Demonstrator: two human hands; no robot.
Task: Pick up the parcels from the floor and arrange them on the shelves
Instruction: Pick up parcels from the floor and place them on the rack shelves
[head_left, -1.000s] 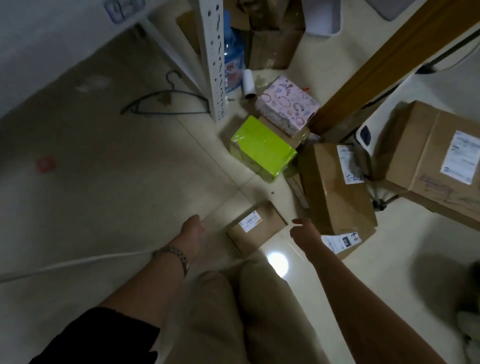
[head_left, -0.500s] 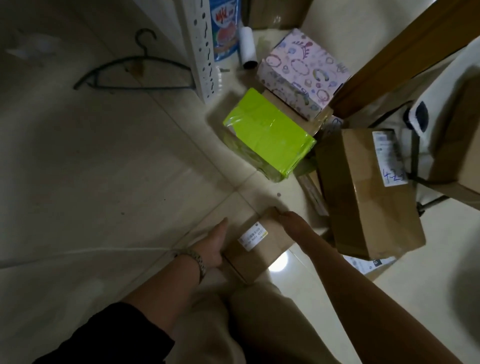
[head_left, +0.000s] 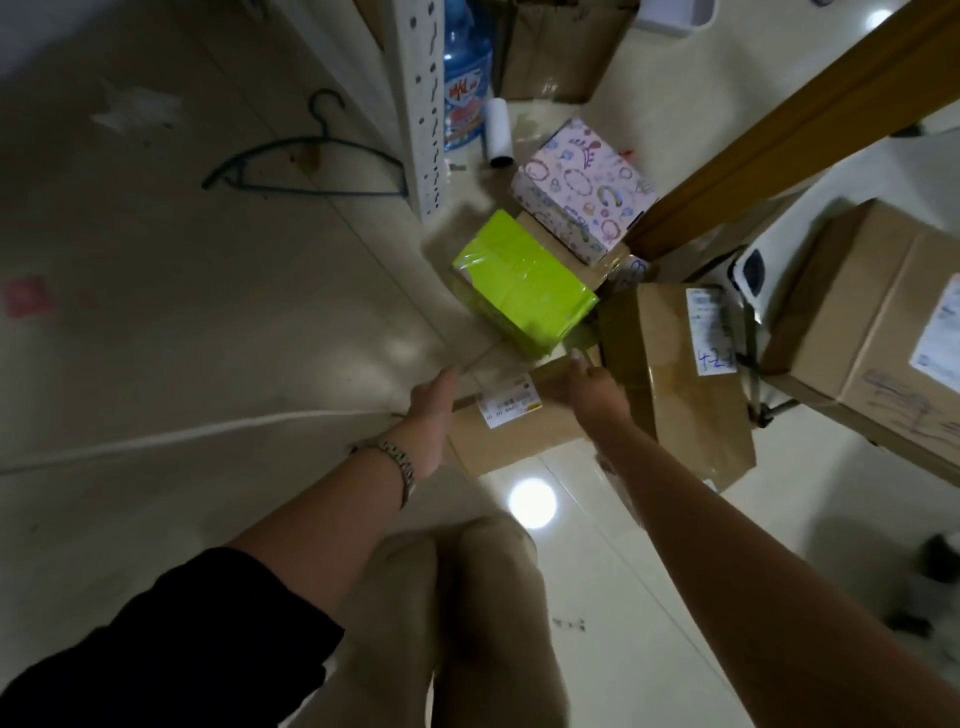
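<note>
A small brown cardboard parcel (head_left: 519, 431) with a white label sits between my hands, low over the tiled floor. My left hand (head_left: 434, 410) presses flat against its left side, fingers straight. My right hand (head_left: 592, 389) lies over its right top edge; its fingertips are hidden, so the grip is unclear. Behind it lie a lime-green wrapped parcel (head_left: 519, 286), a pink patterned box (head_left: 582, 192) and a taller brown parcel (head_left: 670, 379) marked in blue. The white perforated shelf post (head_left: 421, 104) stands at the top centre.
A large brown carton (head_left: 872, 322) is at the right. A wooden beam (head_left: 779, 135) slants across the upper right. A hanger (head_left: 306, 161) and a white cable (head_left: 182, 436) lie on the floor at left. A blue bottle (head_left: 467, 88) stands by the post. My knees (head_left: 467, 597) are below.
Both hands have come in from apart and closed onto the sides of the small brown parcel. The view has pulled back a little and the parcel now sits slightly higher between the hands.
</note>
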